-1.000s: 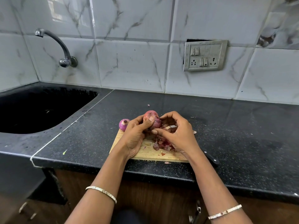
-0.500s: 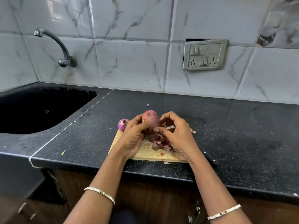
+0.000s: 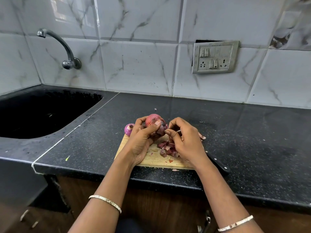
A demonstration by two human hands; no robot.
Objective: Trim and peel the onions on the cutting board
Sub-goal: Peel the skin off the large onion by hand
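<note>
My left hand [image 3: 142, 140] grips a red onion [image 3: 154, 121] above the wooden cutting board [image 3: 155, 159], thumb pressed on its front. My right hand [image 3: 186, 142] pinches a strip of the onion's skin at its right side with thumb and forefinger. A second, smaller purple onion [image 3: 129, 129] sits at the board's far left corner, behind my left hand. A pile of torn red onion skins [image 3: 167, 147] lies on the board between my hands.
A black-handled knife [image 3: 218, 163] lies on the dark granite counter [image 3: 252, 140] right of the board, partly under my right wrist. A black sink [image 3: 42, 113] with a tap [image 3: 65, 51] is at the left. A switch panel [image 3: 215, 57] is on the tiled wall.
The onion has been turned slightly in my left hand, and my right fingers have shifted from below it to pinch skin at its right side.
</note>
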